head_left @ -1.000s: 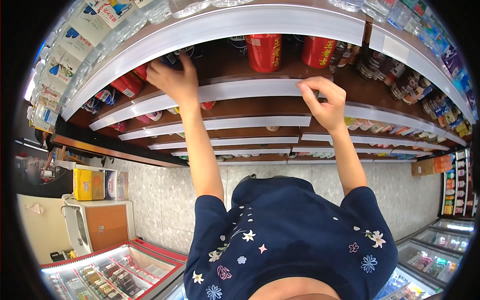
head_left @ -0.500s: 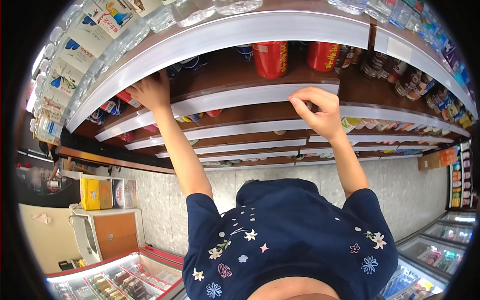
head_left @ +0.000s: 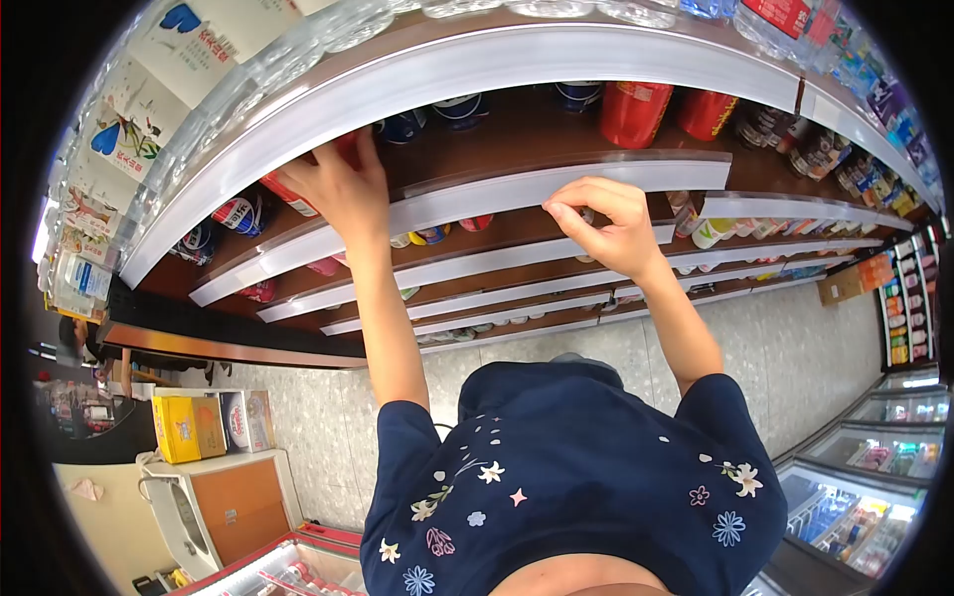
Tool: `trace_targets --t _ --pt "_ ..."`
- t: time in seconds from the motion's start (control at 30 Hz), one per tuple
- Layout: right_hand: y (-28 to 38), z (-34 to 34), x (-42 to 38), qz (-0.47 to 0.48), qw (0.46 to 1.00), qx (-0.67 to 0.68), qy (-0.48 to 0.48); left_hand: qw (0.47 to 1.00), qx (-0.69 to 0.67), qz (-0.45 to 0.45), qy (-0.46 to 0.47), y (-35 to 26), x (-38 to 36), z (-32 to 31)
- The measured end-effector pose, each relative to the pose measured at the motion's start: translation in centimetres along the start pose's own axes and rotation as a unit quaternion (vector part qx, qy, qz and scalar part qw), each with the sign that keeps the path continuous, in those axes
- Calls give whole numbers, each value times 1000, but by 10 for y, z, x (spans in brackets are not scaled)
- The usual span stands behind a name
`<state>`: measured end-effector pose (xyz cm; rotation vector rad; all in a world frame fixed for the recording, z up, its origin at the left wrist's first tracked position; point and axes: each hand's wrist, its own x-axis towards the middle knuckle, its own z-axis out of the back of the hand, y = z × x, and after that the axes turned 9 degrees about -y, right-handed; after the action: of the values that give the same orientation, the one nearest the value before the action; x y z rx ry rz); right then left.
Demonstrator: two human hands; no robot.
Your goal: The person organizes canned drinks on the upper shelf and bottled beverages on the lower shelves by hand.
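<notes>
My left hand (head_left: 343, 189) reaches under the white shelf edge, its fingers wrapped round a red can (head_left: 349, 147) that it partly covers. A second red item (head_left: 295, 197) lies just left of the hand. Dark blue cans (head_left: 401, 125) stand behind and to the right on the same brown shelf. My right hand (head_left: 604, 221) hangs in front of the lower shelf edge, fingers curled with thumb and forefinger close together, and nothing shows in it. Above and beyond it stands a large red can (head_left: 634, 111) with yellow writing.
Water bottles in printed packs (head_left: 129, 129) fill the upper left. Long white shelf edges (head_left: 556, 50) curve across the view. Yellow box (head_left: 184, 427) and cabinet (head_left: 238, 502) are at lower left. Freezers stand lower left and lower right (head_left: 845, 507).
A red can now shows under my left hand, which appears further right and lower. The shelves and large red cans have shifted right in view. My right hand keeps its curled pose.
</notes>
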<state>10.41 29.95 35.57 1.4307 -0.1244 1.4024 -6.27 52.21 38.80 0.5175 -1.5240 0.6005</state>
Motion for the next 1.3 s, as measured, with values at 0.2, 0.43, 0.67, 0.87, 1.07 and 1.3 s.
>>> trace_targets --t 0.2,0.43,0.67,0.87,1.07,1.3 --pt "17 -28 -11 -11 998 -60 -32 985 -166 36 40 14 -10 12" --pt "39 -50 -23 -33 994 -89 -52 958 -284 49 -17 20 -12 19" --pt "49 -79 -11 -28 980 -140 -137 914 -405 29 -14 -2 -11 22" --pt "27 -83 8 -5 935 -288 -206 863 -498 81 14 -52 -13 0" --pt "2 -81 30 -48 884 -388 -254 835 -528 135 74 -73 -18 -22" --pt "-27 -69 52 -32 855 -482 -190 829 -539 61 139 -60 -23 -29"
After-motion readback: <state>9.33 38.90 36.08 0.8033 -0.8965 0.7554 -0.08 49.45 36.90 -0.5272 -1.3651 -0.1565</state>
